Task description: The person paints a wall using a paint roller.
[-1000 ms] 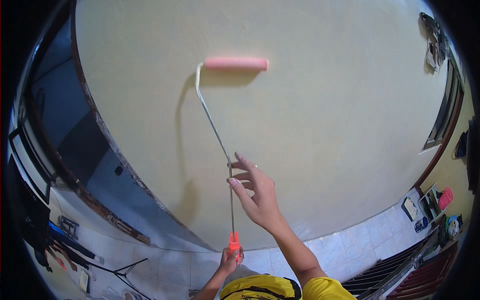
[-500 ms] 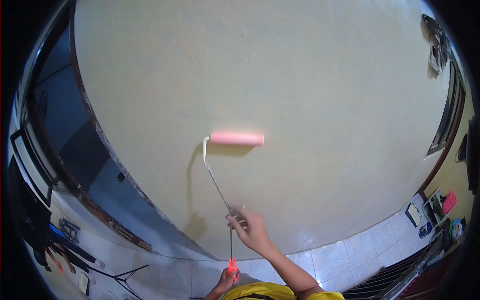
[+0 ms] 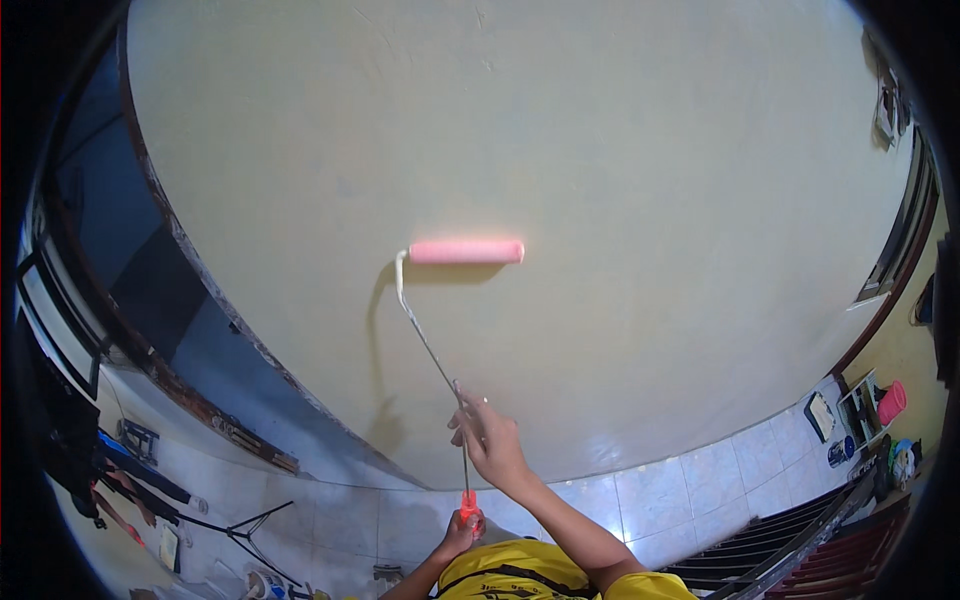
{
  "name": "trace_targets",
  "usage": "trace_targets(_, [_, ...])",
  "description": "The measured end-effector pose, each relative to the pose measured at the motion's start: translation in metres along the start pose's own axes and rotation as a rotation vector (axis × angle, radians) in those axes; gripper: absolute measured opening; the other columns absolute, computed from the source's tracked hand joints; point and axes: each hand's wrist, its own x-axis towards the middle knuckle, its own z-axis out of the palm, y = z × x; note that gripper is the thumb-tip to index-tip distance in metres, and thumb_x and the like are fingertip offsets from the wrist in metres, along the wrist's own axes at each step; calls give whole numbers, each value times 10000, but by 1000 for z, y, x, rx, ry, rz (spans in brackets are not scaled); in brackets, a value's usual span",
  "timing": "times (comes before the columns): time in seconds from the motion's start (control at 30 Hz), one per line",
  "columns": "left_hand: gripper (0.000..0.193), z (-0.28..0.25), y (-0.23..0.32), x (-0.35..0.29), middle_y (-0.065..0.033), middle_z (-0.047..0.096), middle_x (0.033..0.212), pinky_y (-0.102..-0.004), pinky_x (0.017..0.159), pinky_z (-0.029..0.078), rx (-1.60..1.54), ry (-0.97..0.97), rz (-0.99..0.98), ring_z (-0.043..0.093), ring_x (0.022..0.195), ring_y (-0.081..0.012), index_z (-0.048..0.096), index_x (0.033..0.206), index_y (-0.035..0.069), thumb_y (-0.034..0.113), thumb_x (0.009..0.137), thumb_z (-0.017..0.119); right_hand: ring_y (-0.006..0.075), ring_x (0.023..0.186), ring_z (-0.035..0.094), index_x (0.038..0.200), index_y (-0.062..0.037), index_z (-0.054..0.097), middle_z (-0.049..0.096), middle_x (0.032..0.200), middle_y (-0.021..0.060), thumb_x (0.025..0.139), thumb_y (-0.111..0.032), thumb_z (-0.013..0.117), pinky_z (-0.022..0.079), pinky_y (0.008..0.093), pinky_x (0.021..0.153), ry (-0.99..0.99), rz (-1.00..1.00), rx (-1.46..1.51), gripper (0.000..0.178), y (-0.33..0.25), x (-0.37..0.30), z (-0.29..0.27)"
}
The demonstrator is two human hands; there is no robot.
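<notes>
Roller [image 3: 466,252] has descended the wall [image 3: 640,200], left hand [image 3: 461,531] clasping handle [image 3: 469,502], right hand [image 3: 494,445] encircling rod [image 3: 430,349].

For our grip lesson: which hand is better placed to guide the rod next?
Probably the right hand: it is at the metal rod, nearer the roller, while the left hand grips the orange handle.

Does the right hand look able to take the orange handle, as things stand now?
Probably not fully: the left hand grips the orange handle, leaving its upper end exposed, while the right hand is above it, at the metal rod.
</notes>
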Motion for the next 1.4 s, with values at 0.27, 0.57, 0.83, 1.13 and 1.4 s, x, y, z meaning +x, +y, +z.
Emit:
trace_targets(0.27, [497,35,70,47,1,418,499,-237,409,325,57,1,10,404,419,-88,477,693,56,519,870,514,139,496,549,1285,-77,484,548,629,80,867,27,502,451,260,497,139,-210,-64,432,-46,55,-15])
trace_targets(0.57, [494,65,159,80,9,398,490,-225,394,335,65,-62,105,392,402,-70,437,660,59,497,877,511,180,487,555,1238,-43,507,533,607,115,844,42,518,445,276,493,191,-354,9,403,-116,115,-40])
trace_targets(0.83, [502,90,219,91,14,385,475,-228,393,332,94,-87,146,386,395,-71,434,658,69,510,893,485,81,412,511,1176,-22,541,533,556,48,889,-18,502,391,241,381,267,-567,-23,289,-153,155,-49])
trace_targets(1.13, [446,118,226,115,0,414,484,-245,380,326,37,-102,166,385,390,-80,459,695,58,450,905,494,95,422,375,1187,-37,567,433,531,60,843,36,541,350,213,418,579,-878,-312,353,-153,182,-53])
trace_targets(1.4, [523,123,165,120,4,385,462,-234,367,317,35,-76,211,385,379,-83,435,650,63,515,911,451,228,473,454,1296,-30,463,460,598,102,808,62,520,390,362,448,556,-758,-485,501,-108,149,-49])
